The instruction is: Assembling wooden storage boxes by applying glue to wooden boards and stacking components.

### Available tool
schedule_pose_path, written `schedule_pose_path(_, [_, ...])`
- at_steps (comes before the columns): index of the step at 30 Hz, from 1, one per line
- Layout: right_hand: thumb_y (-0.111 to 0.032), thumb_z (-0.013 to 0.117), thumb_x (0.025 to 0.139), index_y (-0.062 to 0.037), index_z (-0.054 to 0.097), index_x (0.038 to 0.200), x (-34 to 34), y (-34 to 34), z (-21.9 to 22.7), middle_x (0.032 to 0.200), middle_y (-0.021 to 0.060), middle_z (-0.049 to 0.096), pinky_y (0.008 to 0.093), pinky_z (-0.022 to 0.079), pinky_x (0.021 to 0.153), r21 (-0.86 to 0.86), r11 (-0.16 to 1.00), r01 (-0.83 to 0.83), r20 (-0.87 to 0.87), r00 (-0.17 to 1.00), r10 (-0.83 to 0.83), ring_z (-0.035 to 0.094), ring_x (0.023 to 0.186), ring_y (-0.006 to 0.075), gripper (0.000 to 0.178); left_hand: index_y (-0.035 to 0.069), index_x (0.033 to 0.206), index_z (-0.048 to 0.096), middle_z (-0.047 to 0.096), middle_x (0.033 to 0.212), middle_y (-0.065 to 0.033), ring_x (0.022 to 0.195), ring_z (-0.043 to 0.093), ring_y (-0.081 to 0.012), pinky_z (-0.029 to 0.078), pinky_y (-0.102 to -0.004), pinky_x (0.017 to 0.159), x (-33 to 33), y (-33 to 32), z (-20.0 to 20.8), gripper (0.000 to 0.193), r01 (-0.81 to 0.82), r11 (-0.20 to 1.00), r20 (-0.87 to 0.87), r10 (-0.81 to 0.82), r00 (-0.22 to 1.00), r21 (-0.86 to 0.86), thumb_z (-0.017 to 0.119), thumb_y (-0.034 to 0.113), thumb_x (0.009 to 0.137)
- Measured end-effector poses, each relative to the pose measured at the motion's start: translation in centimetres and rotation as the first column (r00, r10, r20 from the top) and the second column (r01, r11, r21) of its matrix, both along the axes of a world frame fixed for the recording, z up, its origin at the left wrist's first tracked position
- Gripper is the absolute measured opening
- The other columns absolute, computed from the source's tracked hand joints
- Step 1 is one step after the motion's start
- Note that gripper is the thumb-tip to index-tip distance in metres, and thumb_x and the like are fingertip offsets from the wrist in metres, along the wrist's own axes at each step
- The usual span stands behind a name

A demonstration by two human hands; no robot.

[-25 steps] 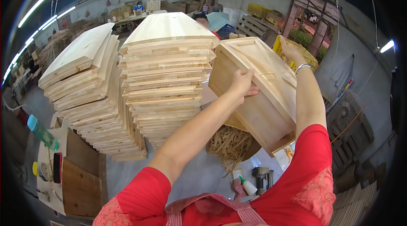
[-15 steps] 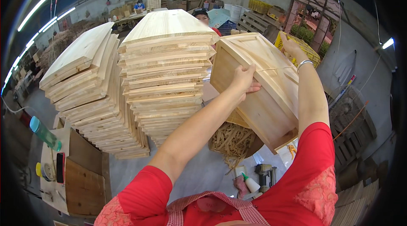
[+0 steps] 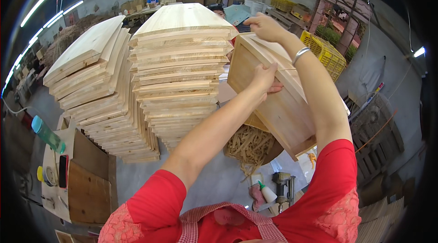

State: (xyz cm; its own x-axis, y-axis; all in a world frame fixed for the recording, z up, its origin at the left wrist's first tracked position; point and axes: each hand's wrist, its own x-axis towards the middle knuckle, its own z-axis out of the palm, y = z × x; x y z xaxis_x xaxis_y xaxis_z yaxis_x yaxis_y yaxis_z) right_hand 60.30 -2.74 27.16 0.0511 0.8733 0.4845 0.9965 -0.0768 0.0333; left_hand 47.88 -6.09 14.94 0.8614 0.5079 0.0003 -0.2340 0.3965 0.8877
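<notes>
A pale wooden box is tilted in front of me, to the right of the stacks. My left hand grips the box's upper edge, thumb on top and fingers against its side. Above the far end of the box, my right hand is raised with fingers curled; whatever it may pinch is too small to make out. A silver bangle circles the right wrist. My right forearm covers part of the box.
Two tall stacks of wooden panels stand at centre and left. Below the box are a carton of shredded paper strips, a green-capped bottle and a nail gun. A person is behind the stacks. A fan stands right.
My right hand has moved left and up, from beyond the box's right side to above its far end. My left hand keeps its grip on the edge.
</notes>
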Motion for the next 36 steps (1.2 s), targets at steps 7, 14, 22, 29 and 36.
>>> schedule_pose_path(7, [-0.025, 0.056, 0.088, -0.0105, 0.054, 0.132, -4.4, 3.9, -3.3, 0.129, 0.0129, 0.057, 0.0448, 0.041, 0.099, -0.187, 0.947, 0.262, 0.482, 0.864, -0.144, 0.048, 0.125, 0.0315, 0.046, 0.004, 0.114, 0.045, 0.062, 0.093, -0.0113, 0.067, 0.065, -0.0194, 0.056, -0.0312, 0.053, 1.2, 0.5, -0.9, 0.032, 0.013, 1.000, 0.004, -0.013, 1.000, 0.009, 0.057, 0.025, 0.094])
schedule_pose_path(14, [-0.021, 0.059, 0.090, -0.0147, 0.070, 0.111, -4.3, 4.4, -4.5, 0.122, 0.0084, 0.063, 0.0429, 0.044, 0.093, -0.149, 0.929, 0.338, 0.470, 0.851, -0.234, 0.053, 0.123, 0.0283, 0.025, 0.007, 0.116, 0.054, 0.066, 0.095, -0.0096, 0.068, 0.065, -0.0152, 0.051, -0.0278, 0.050, 0.2, -0.3, -0.6, 0.028, 0.051, 0.999, 0.141, -0.049, 0.989, -0.012, 0.044, 0.027, 0.099])
schedule_pose_path(22, [-0.016, 0.063, 0.085, -0.0085, 0.069, 0.110, -3.6, 4.4, -5.0, 0.120, 0.0133, 0.063, 0.0489, 0.051, 0.091, -0.025, 0.964, 0.264, 0.351, 0.905, -0.239, 0.053, 0.122, 0.0369, 0.027, 0.007, 0.120, 0.055, 0.067, 0.094, -0.0078, 0.067, 0.063, -0.0143, 0.049, -0.0275, 0.051, 0.1, -0.4, 0.0, 0.032, 0.032, 0.999, 0.140, -0.030, 0.990, -0.013, 0.039, 0.027, 0.100])
schedule_pose_path(29, [-0.015, 0.068, 0.081, -0.0090, 0.070, 0.108, -4.0, 5.7, -3.7, 0.117, 0.0140, 0.066, 0.0482, 0.051, 0.092, -0.200, 0.944, 0.264, 0.401, 0.901, -0.167, 0.053, 0.123, 0.0380, 0.028, 0.006, 0.120, 0.055, 0.066, 0.101, -0.0100, 0.078, 0.065, -0.0154, 0.053, -0.0286, 0.060, 1.7, 1.7, -2.4, 0.032, 0.170, 0.981, 0.216, -0.147, 0.965, -0.090, 0.043, 0.028, 0.099])
schedule_pose_path(36, [-0.021, 0.067, 0.079, -0.0151, 0.070, 0.114, -4.2, 5.1, -4.5, 0.124, 0.0101, 0.065, 0.0433, 0.042, 0.098, -0.218, 0.883, 0.416, 0.367, 0.873, -0.320, 0.051, 0.126, 0.0321, 0.035, 0.005, 0.121, 0.056, 0.064, 0.109, -0.0108, 0.098, 0.064, -0.0201, 0.053, -0.0338, 0.079, -1.6, -1.3, 0.2, 0.037, 0.099, 0.977, 0.187, -0.063, 0.980, -0.187, 0.048, 0.033, 0.098])
